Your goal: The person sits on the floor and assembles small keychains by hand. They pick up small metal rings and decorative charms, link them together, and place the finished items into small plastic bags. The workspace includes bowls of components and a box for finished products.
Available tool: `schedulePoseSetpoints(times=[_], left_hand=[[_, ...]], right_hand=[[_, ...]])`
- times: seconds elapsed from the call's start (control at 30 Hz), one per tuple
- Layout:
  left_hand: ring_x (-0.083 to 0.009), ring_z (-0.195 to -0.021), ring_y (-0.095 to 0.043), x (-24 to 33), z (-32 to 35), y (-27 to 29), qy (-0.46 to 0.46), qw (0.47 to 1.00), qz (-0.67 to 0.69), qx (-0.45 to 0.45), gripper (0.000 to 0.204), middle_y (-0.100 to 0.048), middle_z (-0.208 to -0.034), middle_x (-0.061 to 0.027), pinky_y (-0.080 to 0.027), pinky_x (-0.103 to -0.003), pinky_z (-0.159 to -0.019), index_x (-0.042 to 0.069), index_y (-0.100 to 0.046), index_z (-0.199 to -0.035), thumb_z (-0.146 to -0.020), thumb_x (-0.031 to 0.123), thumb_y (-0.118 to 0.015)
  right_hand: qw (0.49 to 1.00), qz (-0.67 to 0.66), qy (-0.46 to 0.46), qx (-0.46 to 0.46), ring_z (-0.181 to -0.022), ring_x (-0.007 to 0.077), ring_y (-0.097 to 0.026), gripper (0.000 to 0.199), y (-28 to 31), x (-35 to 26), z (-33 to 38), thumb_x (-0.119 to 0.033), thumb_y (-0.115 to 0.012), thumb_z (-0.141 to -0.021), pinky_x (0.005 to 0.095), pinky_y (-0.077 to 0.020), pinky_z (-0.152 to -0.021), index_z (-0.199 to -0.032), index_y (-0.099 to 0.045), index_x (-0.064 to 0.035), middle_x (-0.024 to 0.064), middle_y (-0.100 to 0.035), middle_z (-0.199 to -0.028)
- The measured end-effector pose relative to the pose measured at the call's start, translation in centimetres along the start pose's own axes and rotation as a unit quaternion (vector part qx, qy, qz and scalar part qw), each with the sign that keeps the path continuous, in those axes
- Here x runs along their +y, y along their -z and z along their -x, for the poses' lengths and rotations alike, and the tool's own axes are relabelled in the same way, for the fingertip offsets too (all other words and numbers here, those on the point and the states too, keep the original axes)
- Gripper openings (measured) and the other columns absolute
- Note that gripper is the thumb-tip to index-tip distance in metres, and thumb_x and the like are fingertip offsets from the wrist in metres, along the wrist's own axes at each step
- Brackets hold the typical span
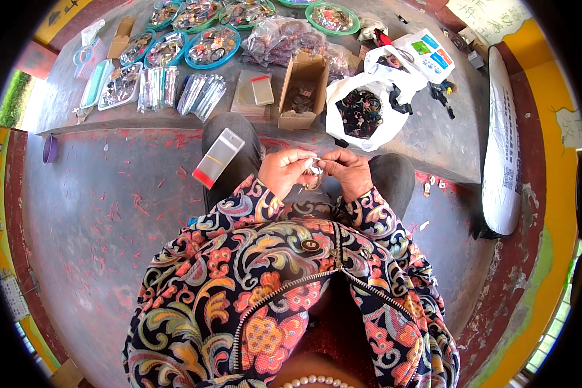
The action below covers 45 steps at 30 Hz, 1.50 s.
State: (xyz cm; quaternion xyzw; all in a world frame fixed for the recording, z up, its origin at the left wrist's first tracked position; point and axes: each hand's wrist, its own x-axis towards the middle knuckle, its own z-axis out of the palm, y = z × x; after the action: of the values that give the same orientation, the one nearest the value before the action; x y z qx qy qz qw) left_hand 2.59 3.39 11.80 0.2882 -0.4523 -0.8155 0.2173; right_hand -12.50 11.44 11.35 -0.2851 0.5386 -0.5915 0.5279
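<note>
Above my lap, my left hand [282, 173] and my right hand [348, 172] meet with fingers pinched together. Between the fingertips they share a small thing [314, 169], pale with a thin brownish loop hanging below; its kind is too small to make out. On my left thigh lies a stack of clear plastic sleeves [221, 157] with a red end. Just beyond my knees, on the raised ledge, stands an open cardboard box [283, 119] with dark small items inside. Beside it, a white plastic bag [381, 134] gapes around a heap of dark, glinting pieces.
The grey ledge [433, 145] carries several round baskets [187, 57] of mixed small goods, bundles of clear packets [202, 97], and a pile of plastic bags [288, 40]. A long white sack [501, 142] leans at the right. A purple cup [50, 149] stands at far left.
</note>
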Motion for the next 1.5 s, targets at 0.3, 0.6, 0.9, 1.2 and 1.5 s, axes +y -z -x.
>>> schedulePoseSetpoints(times=[0.3, 0.6, 0.9, 1.2, 1.5], left_hand=[[-0.0154, -0.083, -0.058, 1.0, 0.1, 0.0, -0.051, 0.997, -0.048, -0.034, 0.018, -0.058, -0.095, -0.0103, -0.052, -0.026, -0.07, -0.004, -0.055, -0.1, -0.087, 0.005, -0.045], [-0.0102, -0.069, -0.058, 0.9, 0.1, 0.3, -0.025, 0.999, -0.036, -0.013, 0.02, -0.06, -0.084, -0.0073, -0.049, -0.021, -0.057, -0.003, -0.055, -0.099, -0.084, 0.01, -0.053], [-0.0026, -0.043, -0.044, 1.5, -0.1, 0.5, 0.016, 0.982, -0.188, -0.017, 0.017, -0.057, -0.062, -0.0001, -0.036, -0.018, -0.04, 0.001, -0.062, -0.086, -0.078, 0.016, -0.063], [-0.0023, -0.041, -0.042, 1.8, 0.1, 0.2, -0.064, 0.977, -0.205, 0.006, 0.014, -0.053, -0.056, 0.002, -0.03, -0.017, -0.037, 0.002, -0.063, -0.081, -0.08, 0.016, -0.061], [-0.004, -0.05, -0.048, 1.4, -1.0, 0.9, 0.054, 0.997, -0.059, -0.007, 0.025, -0.06, -0.076, -0.003, -0.035, -0.016, -0.037, 0.0, -0.059, -0.095, -0.084, 0.022, -0.054]], right_hand=[[0.999, 0.0, 0.053, -0.004, -0.063, 0.0079, -0.049, 0.005, -0.5, -1.9, 0.8, -0.007, -0.065, -0.073, 0.021, -0.038, -0.058, -0.076, -0.065, -0.0025, 0.0015, -0.06, -0.071], [0.999, 0.024, -0.007, 0.033, -0.06, 0.0068, -0.049, 0.006, -0.1, -1.2, 0.4, -0.006, -0.063, -0.075, 0.0189, -0.0387, -0.055, -0.078, -0.064, -0.001, 0.0011, -0.06, -0.068], [0.984, 0.14, 0.104, -0.033, -0.068, 0.0086, -0.054, 0.003, -0.1, -0.4, 0.4, -0.001, -0.059, -0.078, 0.0215, -0.0436, -0.063, -0.079, -0.058, 0.0004, 0.0032, -0.057, -0.073], [0.984, 0.093, 0.15, -0.031, -0.068, 0.0093, -0.054, 0.001, -0.9, -1.1, 0.8, -0.002, -0.06, -0.077, 0.022, -0.0429, -0.063, -0.077, -0.059, -0.0013, 0.0026, -0.059, -0.071], [0.999, -0.029, 0.01, 0.042, -0.06, 0.0071, -0.05, 0.006, -0.2, -0.1, 0.2, -0.007, -0.059, -0.079, 0.0203, -0.0401, -0.057, -0.077, -0.061, -0.0016, 0.0007, -0.058, -0.066]])
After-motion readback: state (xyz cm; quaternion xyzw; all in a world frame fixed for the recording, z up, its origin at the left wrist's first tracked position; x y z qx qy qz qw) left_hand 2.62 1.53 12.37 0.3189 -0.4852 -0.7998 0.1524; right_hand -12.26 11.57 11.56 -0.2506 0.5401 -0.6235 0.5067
